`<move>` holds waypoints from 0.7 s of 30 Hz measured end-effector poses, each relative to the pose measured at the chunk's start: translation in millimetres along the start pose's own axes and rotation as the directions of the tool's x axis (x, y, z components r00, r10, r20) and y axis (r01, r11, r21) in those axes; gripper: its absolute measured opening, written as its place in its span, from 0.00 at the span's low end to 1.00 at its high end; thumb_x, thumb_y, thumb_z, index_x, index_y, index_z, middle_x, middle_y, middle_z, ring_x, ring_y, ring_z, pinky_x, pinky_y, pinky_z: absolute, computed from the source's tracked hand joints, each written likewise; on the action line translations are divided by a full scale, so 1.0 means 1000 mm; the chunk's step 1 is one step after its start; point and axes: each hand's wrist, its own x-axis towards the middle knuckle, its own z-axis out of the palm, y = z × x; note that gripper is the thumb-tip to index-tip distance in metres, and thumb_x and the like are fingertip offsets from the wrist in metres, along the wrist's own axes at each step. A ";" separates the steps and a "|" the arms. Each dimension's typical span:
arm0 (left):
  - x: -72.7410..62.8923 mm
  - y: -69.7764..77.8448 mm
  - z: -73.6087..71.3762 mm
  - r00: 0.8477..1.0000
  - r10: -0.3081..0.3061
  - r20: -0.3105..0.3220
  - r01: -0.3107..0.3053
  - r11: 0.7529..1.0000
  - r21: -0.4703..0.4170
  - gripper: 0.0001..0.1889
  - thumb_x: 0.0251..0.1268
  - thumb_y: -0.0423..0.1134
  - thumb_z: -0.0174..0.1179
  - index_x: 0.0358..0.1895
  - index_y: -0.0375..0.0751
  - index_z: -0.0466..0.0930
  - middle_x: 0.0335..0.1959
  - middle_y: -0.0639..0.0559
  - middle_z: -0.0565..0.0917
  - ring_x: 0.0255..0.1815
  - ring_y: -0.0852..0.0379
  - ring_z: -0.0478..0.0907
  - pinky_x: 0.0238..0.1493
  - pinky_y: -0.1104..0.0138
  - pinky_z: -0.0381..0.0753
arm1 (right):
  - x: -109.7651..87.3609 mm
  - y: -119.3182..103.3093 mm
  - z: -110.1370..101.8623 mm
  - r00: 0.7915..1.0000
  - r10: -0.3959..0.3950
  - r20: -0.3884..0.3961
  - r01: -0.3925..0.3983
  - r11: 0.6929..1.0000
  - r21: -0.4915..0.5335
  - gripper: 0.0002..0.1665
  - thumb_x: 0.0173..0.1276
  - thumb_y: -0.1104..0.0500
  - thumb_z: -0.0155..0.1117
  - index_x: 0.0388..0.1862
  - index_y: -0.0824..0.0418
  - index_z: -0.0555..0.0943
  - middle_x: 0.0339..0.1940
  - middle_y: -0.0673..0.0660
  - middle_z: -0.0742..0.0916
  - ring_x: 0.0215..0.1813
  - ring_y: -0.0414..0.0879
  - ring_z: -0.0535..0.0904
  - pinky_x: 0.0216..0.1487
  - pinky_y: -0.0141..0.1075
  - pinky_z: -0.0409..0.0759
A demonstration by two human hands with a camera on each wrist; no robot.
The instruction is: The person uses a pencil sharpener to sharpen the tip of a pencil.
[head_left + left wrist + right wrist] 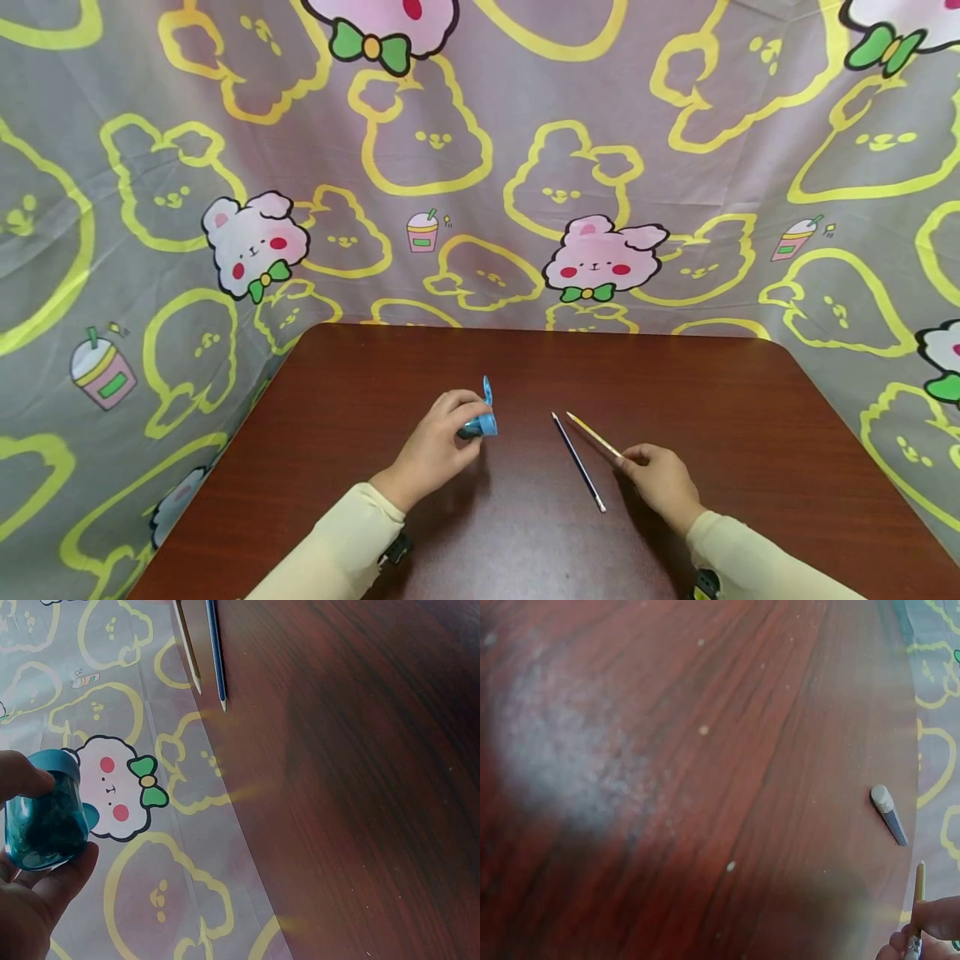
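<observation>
My left hand (438, 442) grips a small see-through teal pencil sharpener (480, 425) with a blue flip lid, which stands up from its mouth. In the left wrist view, thumb and fingers hold the rounded sharpener (49, 821) from both sides; its dark contents are unclear. My right hand (663, 483) pinches a yellow pencil (595, 435) near its rear end, the point facing away and to the left. Between the hands a dark blue pencil (579, 462) with a white eraser lies on the table, its eraser end toward the person.
The brown wooden table (360, 375) has rounded far corners. A grey cloth (480, 167) printed with yellow outlines and bunny faces hangs behind it and along both sides.
</observation>
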 end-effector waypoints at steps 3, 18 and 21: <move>0.000 0.000 0.000 1.000 0.007 -0.007 -0.007 1.000 0.010 0.23 0.44 0.23 0.70 0.47 0.41 0.81 0.47 0.48 0.77 0.47 0.52 0.73 0.38 0.68 0.78 | 0.001 -0.001 0.000 1.000 0.002 -0.001 -0.002 1.000 -0.020 0.11 0.66 0.56 0.63 0.39 0.63 0.85 0.21 0.50 0.82 0.24 0.42 0.73 0.25 0.37 0.68; 0.000 0.000 0.001 1.000 0.011 -0.024 -0.010 1.000 0.007 0.23 0.43 0.22 0.70 0.47 0.41 0.81 0.47 0.48 0.77 0.47 0.52 0.74 0.38 0.69 0.78 | 0.007 0.004 0.004 0.999 -0.026 -0.043 0.019 0.988 -0.154 0.09 0.63 0.54 0.65 0.36 0.57 0.86 0.34 0.55 0.88 0.36 0.50 0.81 0.27 0.42 0.71; 0.000 0.000 0.001 1.000 0.015 -0.026 -0.014 1.000 0.013 0.23 0.43 0.22 0.71 0.47 0.41 0.81 0.47 0.48 0.77 0.47 0.52 0.74 0.39 0.67 0.78 | 0.008 0.003 0.004 0.999 -0.020 -0.038 0.014 0.987 -0.158 0.08 0.63 0.54 0.65 0.35 0.56 0.86 0.34 0.55 0.87 0.35 0.49 0.81 0.27 0.42 0.71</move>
